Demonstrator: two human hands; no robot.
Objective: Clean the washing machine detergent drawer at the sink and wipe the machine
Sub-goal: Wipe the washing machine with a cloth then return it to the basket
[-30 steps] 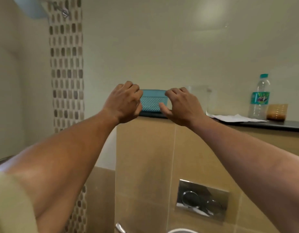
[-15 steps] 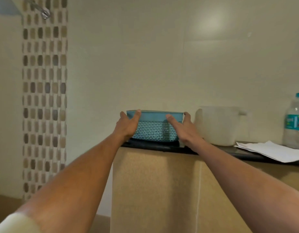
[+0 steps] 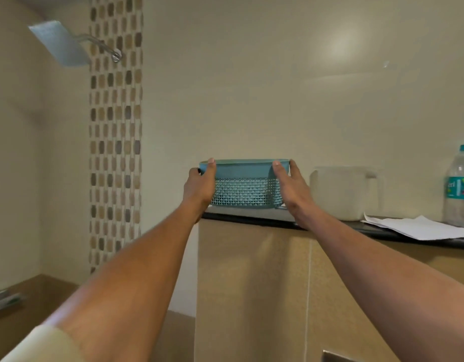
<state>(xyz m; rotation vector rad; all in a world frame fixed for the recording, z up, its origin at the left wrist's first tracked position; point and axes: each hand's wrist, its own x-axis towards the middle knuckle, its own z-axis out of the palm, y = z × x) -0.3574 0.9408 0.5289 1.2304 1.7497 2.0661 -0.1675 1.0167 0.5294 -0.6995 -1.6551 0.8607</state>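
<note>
A teal basket [image 3: 245, 184], with a solid rim band above and an open lattice wall below, sits just above the centre of the view, at the left end of a dark worktop [image 3: 330, 227] that caps a tan tiled half wall.

The left hand [image 3: 199, 188] grips the basket's 9 o'clock end, with the thumb laid up the front of the rim and the other fingers [image 3: 199, 170] curled round the end. The right hand [image 3: 291, 189] grips the 3 o'clock end the same way, its fingers [image 3: 293, 167] clamped on the rim. Both forearms reach up from the lower corners.

A pale flat strip shows under the basket. I cannot tell what it is, nor whether the basket rests on it or is held just clear.

At 3 o'clock of the basket, near the right hand, stands a white jug [image 3: 338, 192]. Farther along lie white papers [image 3: 419, 227] and a clear water bottle [image 3: 460, 189] with a teal cap and label.

At 10 o'clock of the view a square shower head [image 3: 61, 44] juts from a strip of mosaic tiles [image 3: 116, 142].
</note>
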